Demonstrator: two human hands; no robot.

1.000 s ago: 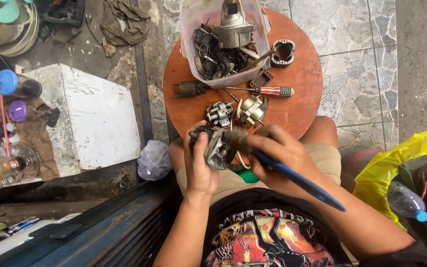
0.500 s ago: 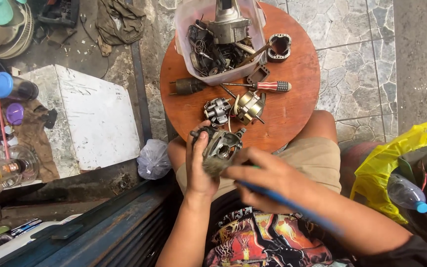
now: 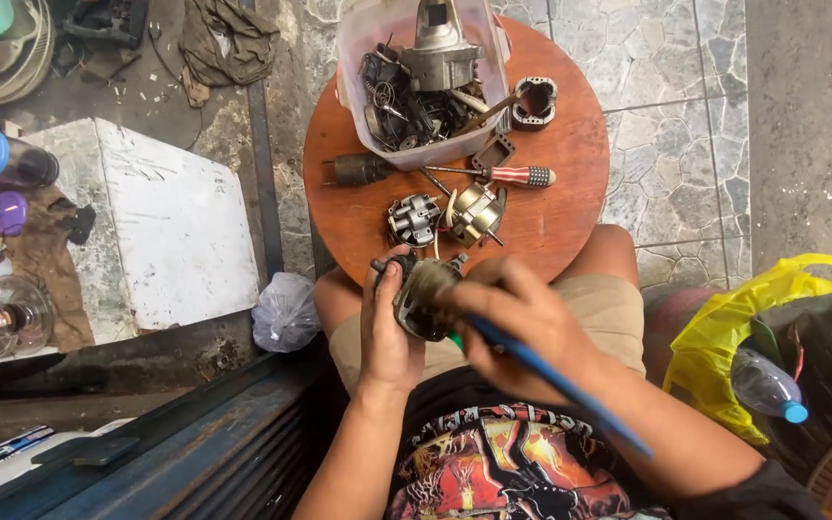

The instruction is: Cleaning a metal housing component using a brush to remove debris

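1. Centrally, left hand [image 3: 387, 332] wrapped around a grey metal motor part [image 3: 423, 297], held over the lap at the near edge of the round wooden table [image 3: 570, 207].
2. Right hand [image 3: 522, 332] closed on a blue-handled tool [image 3: 556, 380]; handle slants back over the forearm, tip hidden at the motor part. Hand slightly blurred.
3. On the table, just beyond the hands: a small grey motor assembly [image 3: 413, 219] and a brass-coloured motor housing [image 3: 477, 212], side by side.
4. Further back: a red-handled screwdriver [image 3: 507, 175], a dark-handled tool [image 3: 358, 169], a square metal core [image 3: 534, 101].
5. Translucent pinkish plastic tub [image 3: 353, 67] at the table's far edge, full of dark parts and a grey casting.
6. Packages: yellow plastic bag [image 3: 724, 332] at far right, a clear bottle with blue cap [image 3: 767, 385] against it; crumpled clear bag [image 3: 284, 310] on the floor left of the knee.
7. Left: white slab [image 3: 170, 221], blue-lidded jar [image 3: 2, 159].
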